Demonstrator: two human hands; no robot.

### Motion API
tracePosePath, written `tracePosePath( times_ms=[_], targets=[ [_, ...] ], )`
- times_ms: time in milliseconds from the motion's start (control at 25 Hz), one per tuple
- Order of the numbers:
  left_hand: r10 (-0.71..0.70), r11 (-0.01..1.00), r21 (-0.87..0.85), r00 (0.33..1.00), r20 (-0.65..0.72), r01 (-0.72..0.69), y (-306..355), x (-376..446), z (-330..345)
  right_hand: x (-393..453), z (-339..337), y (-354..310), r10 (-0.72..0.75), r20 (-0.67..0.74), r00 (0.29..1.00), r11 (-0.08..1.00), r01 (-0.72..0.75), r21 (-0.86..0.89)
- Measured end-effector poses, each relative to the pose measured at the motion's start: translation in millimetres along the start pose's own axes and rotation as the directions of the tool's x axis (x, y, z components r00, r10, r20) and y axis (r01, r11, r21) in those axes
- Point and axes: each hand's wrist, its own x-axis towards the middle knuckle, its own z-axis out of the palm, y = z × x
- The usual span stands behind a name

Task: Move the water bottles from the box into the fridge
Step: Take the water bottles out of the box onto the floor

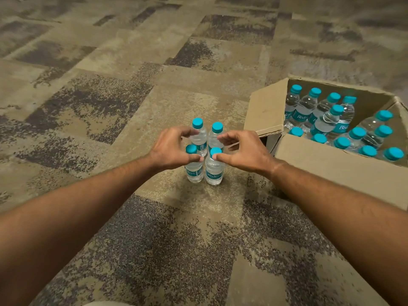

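Both hands, left hand (171, 149) and right hand (245, 151), curl half-closed around four clear teal-capped plastic water bottles (213, 171) standing on the carpet. Open brown cardboard box (331, 164) beside them holds plenty more.

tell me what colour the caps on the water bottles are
Teal, a blue-green, on every cap, both on the floor and in the box. Head view shows it.

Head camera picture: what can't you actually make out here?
- Fridge: nowhere in the head view.
- Cardboard box: right side cut off by the frame edge, so no full bottle count.
- Four bottles on the carpet: necks partly covered by left hand and right hand; grip unclear.
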Motion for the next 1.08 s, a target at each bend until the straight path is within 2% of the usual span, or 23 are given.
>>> tracePosePath(
  times_ms=[80, 200, 440, 640, 800, 960, 1080],
  targets=[
    [0.177, 0.960, 0.216, 0.984, 0.016, -0.176, 8.2, 2.6, -4.5, -2.6, -12.1, 1.3, -0.095, -0.034, 0.995, 0.972, 0.085, -0.219],
    [0.275, 0.882, 0.382, 0.960, 0.053, -0.274, 30.4, 13.3, -9.9, -5.0, -36.7, 2.7, -0.114, -0.028, 0.993, 0.869, 0.086, -0.487],
    [0.340, 0.815, 0.449, 0.930, 0.141, -0.366, 106.5, 54.1, 9.5, -17.0, -104.2, 24.6, -0.035, -0.117, 0.993, 0.786, -0.045, -0.617],
    [0.398, 0.814, 0.377, 0.897, 0.192, -0.442, 179.0, 87.0, 59.9, -42.1, -165.9, 74.1, 0.075, -0.197, 0.978, 0.772, -0.182, -0.609],
    [0.390, 0.850, 0.273, 0.887, 0.248, -0.450, 221.6, 107.8, 108.6, -67.7, -202.8, 118.6, 0.178, -0.272, 0.946, 0.826, -0.294, -0.480],
    [0.369, 0.879, 0.188, 0.874, 0.318, -0.439, 249.9, 134.3, 141.6, -82.9, -221.3, 157.9, 0.220, -0.292, 0.931, 0.865, -0.325, -0.383],
    [0.353, 0.891, 0.179, 0.884, 0.307, -0.418, 264.8, 154.8, 160.3, -84.3, -223.5, 174.0, 0.242, -0.255, 0.936, 0.884, -0.322, -0.339]
  ],
)
